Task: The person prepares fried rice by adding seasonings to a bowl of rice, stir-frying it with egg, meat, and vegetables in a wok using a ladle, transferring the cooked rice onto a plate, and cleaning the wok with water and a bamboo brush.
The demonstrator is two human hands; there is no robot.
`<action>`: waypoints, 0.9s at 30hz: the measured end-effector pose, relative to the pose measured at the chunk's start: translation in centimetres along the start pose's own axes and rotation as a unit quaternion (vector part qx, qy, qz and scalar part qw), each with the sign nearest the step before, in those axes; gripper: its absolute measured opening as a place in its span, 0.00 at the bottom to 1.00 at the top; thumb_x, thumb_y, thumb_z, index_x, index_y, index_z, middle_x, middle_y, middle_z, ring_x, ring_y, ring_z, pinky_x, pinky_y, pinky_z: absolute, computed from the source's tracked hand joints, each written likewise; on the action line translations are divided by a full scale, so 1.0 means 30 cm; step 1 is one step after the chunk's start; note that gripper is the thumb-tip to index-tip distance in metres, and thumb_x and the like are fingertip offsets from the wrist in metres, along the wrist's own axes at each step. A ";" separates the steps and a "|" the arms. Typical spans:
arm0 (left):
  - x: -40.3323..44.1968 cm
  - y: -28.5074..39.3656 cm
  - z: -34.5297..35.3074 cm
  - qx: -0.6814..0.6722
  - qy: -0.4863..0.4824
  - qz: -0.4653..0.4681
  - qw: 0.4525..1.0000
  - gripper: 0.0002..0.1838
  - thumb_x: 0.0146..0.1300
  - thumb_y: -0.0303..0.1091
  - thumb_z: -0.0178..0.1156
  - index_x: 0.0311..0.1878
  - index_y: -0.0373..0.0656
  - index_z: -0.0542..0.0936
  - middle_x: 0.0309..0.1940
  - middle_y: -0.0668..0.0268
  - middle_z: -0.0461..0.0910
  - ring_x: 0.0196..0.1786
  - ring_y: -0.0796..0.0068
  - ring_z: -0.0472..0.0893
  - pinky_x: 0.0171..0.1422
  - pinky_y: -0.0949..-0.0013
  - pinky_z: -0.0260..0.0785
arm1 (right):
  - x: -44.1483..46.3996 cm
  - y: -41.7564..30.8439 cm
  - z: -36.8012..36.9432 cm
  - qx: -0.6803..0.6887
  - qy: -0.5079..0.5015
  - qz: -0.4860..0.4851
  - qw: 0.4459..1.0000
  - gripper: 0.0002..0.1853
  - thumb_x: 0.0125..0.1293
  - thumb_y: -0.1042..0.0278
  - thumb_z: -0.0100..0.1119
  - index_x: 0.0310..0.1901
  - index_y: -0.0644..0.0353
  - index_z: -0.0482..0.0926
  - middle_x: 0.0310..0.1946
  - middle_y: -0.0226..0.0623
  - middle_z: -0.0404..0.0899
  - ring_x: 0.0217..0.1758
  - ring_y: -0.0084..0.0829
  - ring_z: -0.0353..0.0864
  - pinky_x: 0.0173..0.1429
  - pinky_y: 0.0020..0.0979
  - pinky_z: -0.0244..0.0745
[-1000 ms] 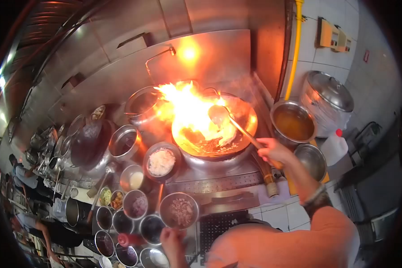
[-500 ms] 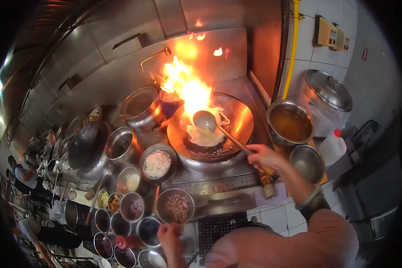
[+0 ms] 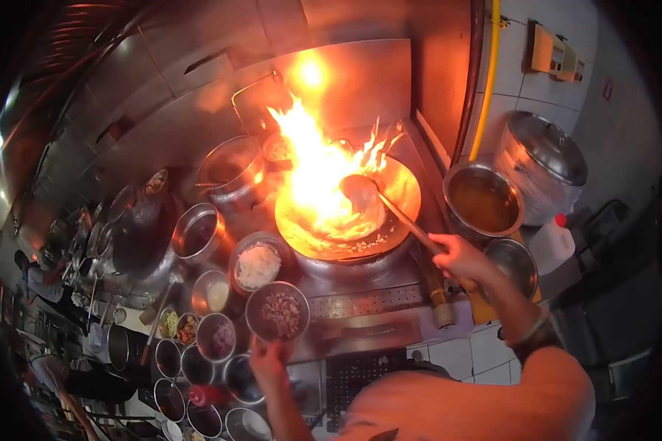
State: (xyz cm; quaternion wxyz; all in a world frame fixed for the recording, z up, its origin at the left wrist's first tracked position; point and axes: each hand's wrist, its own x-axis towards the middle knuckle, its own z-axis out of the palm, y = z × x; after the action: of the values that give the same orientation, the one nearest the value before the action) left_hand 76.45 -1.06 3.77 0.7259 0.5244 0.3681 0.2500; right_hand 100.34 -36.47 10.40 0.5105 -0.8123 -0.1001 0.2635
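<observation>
Two hands busy. R hand [image 3: 460, 257] has fingers wrapped round the wooden handle of a long ladle [image 3: 413, 226]; its head is down in the wok [image 3: 406, 187], tilted, right by the flames [image 3: 309, 176]. L hand [image 3: 268, 364] is at the near rim of a round steel bowl [image 3: 304, 317] w/ chopped pinkish meat [image 3: 279, 310] in it. L fingers look closed on that rim, but it's small & dim there, so can't tell thumb placement (over or under).

Bowl loc: nearer the body than the wok, just beside the pan [image 3: 287, 259] of white food [image 3: 258, 266], roughly upright.

Handling, my read: bowl is thin stiff metal, prob light, won't break, will dent at most. Rim likely slick if fingers are greasy. Meat is soft, loose pcs, prob moist; slides if bowl tips, and shifts the CG away from a one-sided grip. Best hold: near rim, thumb on top, fingers underneath, far side kept toward the heat. Don't grab the far rim, too close to fire.

Ladle: stiff, head-heavy esp. when loaded, so it'll want to twist. Hold well back on the wood, approx where R hand is; metal end is presumably v. hot. Wok itself: heavy, hot, no bare-hand contact.
</observation>
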 end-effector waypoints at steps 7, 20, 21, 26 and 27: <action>0.039 0.016 0.060 0.014 -0.021 0.036 0.999 0.09 0.61 0.24 0.58 0.44 0.34 0.77 0.29 0.64 0.78 0.31 0.77 0.79 0.37 0.72 0.76 | -0.078 0.038 -0.053 0.033 -0.075 0.040 0.996 0.35 0.58 0.74 0.55 0.70 0.63 0.60 0.27 0.31 0.76 0.21 0.20 0.74 0.28 0.23 0.71; 0.504 0.077 0.559 0.392 -0.049 0.381 0.836 0.12 0.58 0.35 0.59 0.32 0.33 0.79 0.23 0.50 0.79 0.27 0.54 0.80 0.33 0.59 0.70 | -0.135 0.036 -0.155 -0.269 -0.030 -0.037 0.962 0.34 0.60 0.74 0.53 0.70 0.55 0.60 0.30 0.41 0.76 0.27 0.35 0.78 0.35 0.36 0.74; 0.543 0.076 0.624 0.369 -0.078 0.406 0.832 0.12 0.58 0.36 0.57 0.33 0.34 0.80 0.25 0.49 0.80 0.29 0.51 0.81 0.33 0.58 0.70 | -0.143 0.034 -0.181 -0.319 0.008 -0.109 0.942 0.34 0.58 0.75 0.54 0.69 0.53 0.62 0.31 0.42 0.76 0.28 0.39 0.78 0.36 0.37 0.73; 0.679 -0.048 0.841 0.541 -0.105 0.502 0.666 0.12 0.58 0.33 0.56 0.42 0.36 0.76 0.31 0.50 0.81 0.37 0.47 0.82 0.38 0.49 0.74 | -0.202 -0.091 -0.258 -0.386 0.012 -0.081 0.919 0.35 0.55 0.78 0.50 0.68 0.53 0.64 0.41 0.50 0.76 0.43 0.51 0.78 0.48 0.44 0.73; 0.688 -0.056 0.861 0.543 -0.106 0.499 0.667 0.12 0.58 0.33 0.56 0.42 0.36 0.76 0.31 0.50 0.81 0.37 0.47 0.82 0.38 0.49 0.74 | -0.196 -0.075 -0.265 -0.400 0.030 -0.119 0.908 0.34 0.54 0.78 0.50 0.68 0.53 0.65 0.43 0.51 0.76 0.44 0.51 0.78 0.50 0.44 0.73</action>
State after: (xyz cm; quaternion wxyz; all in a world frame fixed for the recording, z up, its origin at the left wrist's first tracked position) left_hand 109.46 -1.07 1.19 0.1140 0.9540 0.0421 0.2739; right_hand 99.85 -44.15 17.01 0.1726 -0.9382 -0.2776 0.1139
